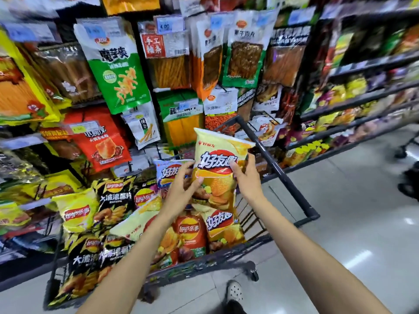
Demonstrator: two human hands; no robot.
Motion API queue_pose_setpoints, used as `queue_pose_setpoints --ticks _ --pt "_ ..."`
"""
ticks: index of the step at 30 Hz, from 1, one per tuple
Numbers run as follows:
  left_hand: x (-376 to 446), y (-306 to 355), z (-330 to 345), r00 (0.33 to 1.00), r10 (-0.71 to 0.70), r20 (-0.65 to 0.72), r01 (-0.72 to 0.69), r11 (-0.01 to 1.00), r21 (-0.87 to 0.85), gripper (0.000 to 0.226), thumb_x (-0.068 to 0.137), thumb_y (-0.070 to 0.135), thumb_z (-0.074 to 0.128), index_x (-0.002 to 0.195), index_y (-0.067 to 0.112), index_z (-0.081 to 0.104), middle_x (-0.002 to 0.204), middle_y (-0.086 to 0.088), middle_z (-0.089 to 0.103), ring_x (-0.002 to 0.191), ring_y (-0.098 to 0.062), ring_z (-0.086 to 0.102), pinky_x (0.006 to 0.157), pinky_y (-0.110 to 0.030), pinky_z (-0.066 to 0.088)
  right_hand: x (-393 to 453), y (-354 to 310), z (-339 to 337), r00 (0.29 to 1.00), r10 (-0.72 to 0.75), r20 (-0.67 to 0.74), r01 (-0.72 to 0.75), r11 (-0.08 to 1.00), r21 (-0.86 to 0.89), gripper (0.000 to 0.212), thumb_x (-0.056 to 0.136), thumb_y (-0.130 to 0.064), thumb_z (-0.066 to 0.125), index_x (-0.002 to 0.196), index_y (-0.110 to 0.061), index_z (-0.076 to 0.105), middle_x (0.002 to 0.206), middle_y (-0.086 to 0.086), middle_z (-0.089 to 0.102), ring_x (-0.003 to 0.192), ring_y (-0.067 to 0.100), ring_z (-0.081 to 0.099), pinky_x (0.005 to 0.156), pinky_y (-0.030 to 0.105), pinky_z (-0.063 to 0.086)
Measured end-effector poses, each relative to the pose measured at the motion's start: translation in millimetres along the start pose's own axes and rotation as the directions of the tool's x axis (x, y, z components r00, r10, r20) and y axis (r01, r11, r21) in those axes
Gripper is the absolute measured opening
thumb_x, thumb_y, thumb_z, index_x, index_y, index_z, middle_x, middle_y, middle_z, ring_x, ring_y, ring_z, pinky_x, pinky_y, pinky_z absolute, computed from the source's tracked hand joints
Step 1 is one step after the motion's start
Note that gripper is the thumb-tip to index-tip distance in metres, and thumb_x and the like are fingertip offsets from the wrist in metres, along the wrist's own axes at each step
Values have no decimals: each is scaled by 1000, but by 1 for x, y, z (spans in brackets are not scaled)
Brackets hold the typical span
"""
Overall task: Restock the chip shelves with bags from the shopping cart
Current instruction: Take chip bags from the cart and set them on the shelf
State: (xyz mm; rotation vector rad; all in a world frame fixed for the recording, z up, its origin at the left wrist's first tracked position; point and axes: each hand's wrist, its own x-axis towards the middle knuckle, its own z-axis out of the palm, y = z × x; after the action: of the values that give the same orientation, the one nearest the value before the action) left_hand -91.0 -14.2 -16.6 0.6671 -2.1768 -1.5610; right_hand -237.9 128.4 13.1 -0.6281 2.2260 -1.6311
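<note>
Yellow chip bag (pixel 218 168) pinched between curled fingers of left hand (pixel 181 191) and right hand (pixel 246 177).

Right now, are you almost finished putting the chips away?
Not nearly. Both hands, left hand and right hand, hold one yellow chip bag above the shopping cart. Many bags, like the black Lay's bag, wait inside. Already shelved bags can't be told.

Both hands hold 1 pale yellow chip bag (pixel 217 164) upright above the shopping cart (pixel 283 175): the left hand (pixel 181 186) grips its left edge, the right hand (pixel 246 177) its right edge. The cart is heaped with yellow, black and orange chip bags (pixel 113 207). Hanging snack packs (pixel 113 64) fill the rack behind, and shelves (pixel 362 98) run along the right.
</note>
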Motion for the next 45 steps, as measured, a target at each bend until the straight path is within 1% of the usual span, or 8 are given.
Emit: queue_pose_setpoints --ticks 5,9,17,26,31,36,40,45 --pt "8 24 44 977 17 213 -7 999 -48 52 89 55 59 135 56 35 129 33 45 119 5 51 102 -36 44 -1 27 -58 984 76 -162 -69 997 47 82 71 -88 50 135 -39 33 137 -7 57 126 26 54 105 56 42" --pt "15 48 95 936 29 350 2 996 -88 40 94 46 56 128 56 36 122 39 44 104 27 48 98 -27 40 -13 23 -114 956 101 -275 -72 991 113 41 83 -62 58 118 -53 39 116 -19 65 109 16 65 97 53 51" --pt "40 115 231 844 157 513 -124 988 -97 51 90 60 58 136 53 38 138 16 55 129 -2 49 113 -42 37 -25 43 -267 842 153 -518 -73 982 172 31 98 -40 57 123 -26 45 103 -21 62 100 10 64 100 48 49" --pt "54 195 415 777 271 568 -158 957 -241 64 79 60 70 136 49 41 137 9 55 130 -3 48 113 -42 38 -38 67 -461 751 75 -656 -36 997 73 24 89 -54 59 107 -46 45 107 -16 67 102 16 67 95 52 52" --pt "60 232 495 704 314 637 -188 947 -260 58 90 35 69 140 32 40 134 3 55 118 12 52 112 -36 39 -44 80 -540 682 83 -726 -57 997 60 40 96 -44 58 128 -23 45 115 -5 66 103 17 66 96 49 52" --pt "81 246 553 641 279 715 -225 959 -172 61 71 72 69 123 65 40 141 0 52 131 -13 49 110 -42 42 -32 108 -592 662 142 -736 -88 990 111 44 94 -50 56 129 -27 43 115 -6 66 102 18 67 94 51 53" --pt "107 257 593 607 259 751 -204 965 -168 64 79 56 67 134 46 35 140 2 47 130 -9 44 100 -21 42 -3 126 -625 668 149 -729 -97 989 114 38 96 -48 56 126 -28 43 114 -6 66 100 17 68 93 50 55" --pt "170 267 651 620 261 740 -177 965 -192 69 84 51 69 141 31 37 149 3 42 136 -8 39 115 -34 35 66 143 -673 672 146 -726 -105 989 103 37 97 -46 55 126 -27 42 111 -8 65 102 18 67 94 51 54"
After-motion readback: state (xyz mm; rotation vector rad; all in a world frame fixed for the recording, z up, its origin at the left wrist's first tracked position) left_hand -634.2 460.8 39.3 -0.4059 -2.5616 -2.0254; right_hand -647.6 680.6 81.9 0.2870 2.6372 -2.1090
